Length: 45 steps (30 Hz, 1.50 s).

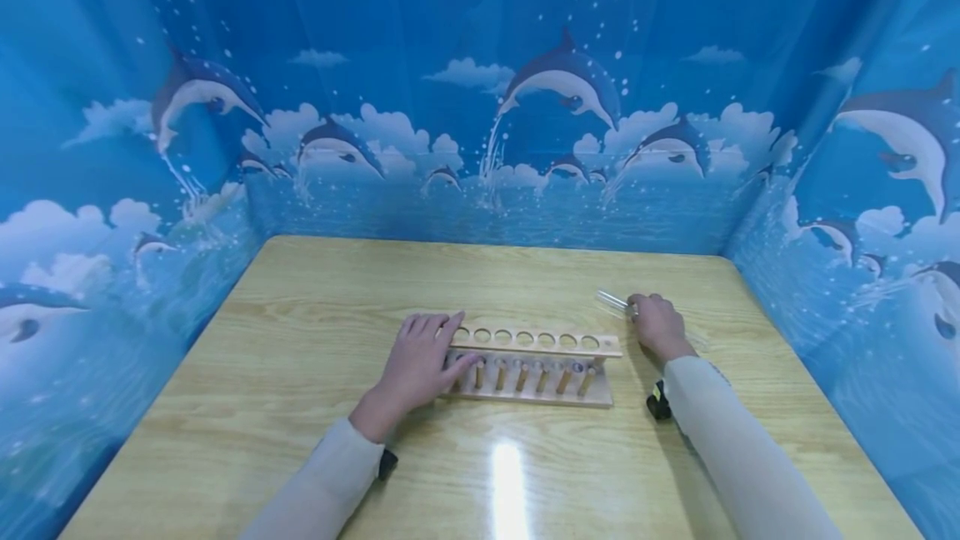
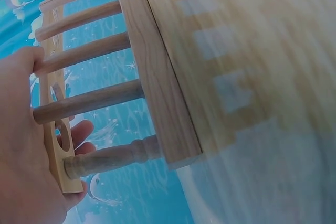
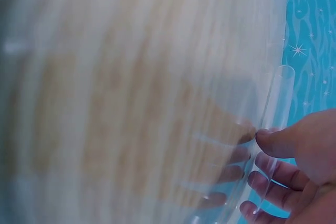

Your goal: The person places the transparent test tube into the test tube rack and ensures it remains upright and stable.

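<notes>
A wooden test tube rack (image 1: pixel 536 347) stands on the table, with a row of round holes in its top bar and upright pegs below. My left hand (image 1: pixel 423 357) grips its left end. In the left wrist view that hand (image 2: pixel 23 135) wraps the top bar, and the rack's base (image 2: pixel 152 72) is in plain sight. To the right of the rack, my right hand (image 1: pixel 658 325) holds a clear glass test tube (image 1: pixel 613 300) low at the table. The right wrist view shows the thumb and fingers of that hand (image 3: pixel 304 166) around the tube (image 3: pixel 283 93).
The wood-grain table (image 1: pixel 337 290) is enclosed at the back and sides by a blue dolphin-print curtain (image 1: pixel 450 48). Something faint and transparent (image 1: pixel 697 342) lies just right of my right hand. A bright light reflection (image 1: pixel 508 482) falls near the front.
</notes>
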Tool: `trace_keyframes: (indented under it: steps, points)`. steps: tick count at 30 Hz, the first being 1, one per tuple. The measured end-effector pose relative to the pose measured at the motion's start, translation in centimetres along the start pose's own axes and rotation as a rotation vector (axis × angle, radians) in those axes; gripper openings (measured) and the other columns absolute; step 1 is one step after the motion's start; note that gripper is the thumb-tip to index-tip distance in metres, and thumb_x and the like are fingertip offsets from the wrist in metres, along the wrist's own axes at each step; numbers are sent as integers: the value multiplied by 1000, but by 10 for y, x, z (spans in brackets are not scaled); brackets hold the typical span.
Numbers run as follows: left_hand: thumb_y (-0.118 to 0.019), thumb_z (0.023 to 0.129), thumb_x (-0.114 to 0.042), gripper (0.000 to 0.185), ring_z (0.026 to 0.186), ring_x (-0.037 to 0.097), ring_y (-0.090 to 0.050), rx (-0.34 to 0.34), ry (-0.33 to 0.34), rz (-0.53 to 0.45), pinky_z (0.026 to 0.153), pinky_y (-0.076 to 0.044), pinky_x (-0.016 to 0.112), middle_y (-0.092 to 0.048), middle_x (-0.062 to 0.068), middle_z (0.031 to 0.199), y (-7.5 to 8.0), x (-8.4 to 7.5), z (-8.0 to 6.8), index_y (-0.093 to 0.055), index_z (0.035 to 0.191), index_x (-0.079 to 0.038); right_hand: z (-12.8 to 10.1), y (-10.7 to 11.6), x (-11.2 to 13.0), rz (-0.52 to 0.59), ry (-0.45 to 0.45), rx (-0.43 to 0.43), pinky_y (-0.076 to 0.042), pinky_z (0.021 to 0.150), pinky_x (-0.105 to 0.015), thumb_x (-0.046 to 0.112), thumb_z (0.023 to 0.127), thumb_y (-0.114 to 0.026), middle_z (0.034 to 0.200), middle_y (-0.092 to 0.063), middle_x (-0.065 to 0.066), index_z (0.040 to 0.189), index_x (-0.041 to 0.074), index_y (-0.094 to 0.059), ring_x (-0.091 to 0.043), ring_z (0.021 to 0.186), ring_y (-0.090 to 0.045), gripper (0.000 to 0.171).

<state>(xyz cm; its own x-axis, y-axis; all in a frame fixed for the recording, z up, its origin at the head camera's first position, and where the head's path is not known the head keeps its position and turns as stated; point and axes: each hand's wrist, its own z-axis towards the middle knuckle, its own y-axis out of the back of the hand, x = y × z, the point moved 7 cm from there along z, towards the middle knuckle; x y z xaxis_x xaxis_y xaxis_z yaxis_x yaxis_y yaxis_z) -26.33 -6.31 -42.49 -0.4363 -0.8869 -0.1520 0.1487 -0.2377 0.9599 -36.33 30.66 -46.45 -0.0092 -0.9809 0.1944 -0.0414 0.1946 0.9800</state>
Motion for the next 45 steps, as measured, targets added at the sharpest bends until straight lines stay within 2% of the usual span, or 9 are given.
trace_keyframes:
  steps: [8, 18, 32, 39, 45]
  points:
    - [-45, 96, -60, 75, 127, 30, -45, 2, 1, -7, 114, -24, 50, -51, 11, 137, -1, 1, 0, -34, 151, -10, -2, 5, 1, 37, 6, -14, -46, 87, -61, 3, 95, -52, 122, -53, -33, 134, -3, -51, -49, 109, -52, 39]
    - [-54, 94, -52, 76, 128, 32, -45, 2, -26, -45, 115, -23, 51, -51, 14, 137, 1, 2, -1, -32, 151, -6, -7, 16, 16, 49, 51, -75, -47, 89, -60, 3, 95, -55, 123, -53, -32, 133, -3, -51, -47, 110, -52, 39]
    - [-51, 95, -57, 79, 131, 30, -44, 44, -58, -36, 116, -22, 50, -50, 13, 140, 3, 2, -1, -30, 152, -7, -24, 41, 43, 99, 129, -225, -49, 86, -56, 3, 93, -60, 116, -58, -27, 131, 1, -55, -43, 105, -55, 38]
    - [-50, 95, -57, 76, 130, 29, -44, 25, -86, -22, 116, -20, 51, -51, 12, 138, 1, 3, -2, -35, 149, -7, -34, 57, 55, 163, 157, -320, -49, 85, -54, 2, 94, -60, 114, -59, -24, 131, 3, -55, -40, 104, -55, 38]
    - [-52, 96, -53, 70, 130, 31, -45, 3, -81, -36, 117, -18, 52, -51, 14, 138, 1, 3, -2, -40, 145, -5, -45, 71, 64, 225, 208, -439, -48, 82, -54, 1, 94, -59, 111, -59, -22, 131, 4, -56, -39, 101, -55, 38]
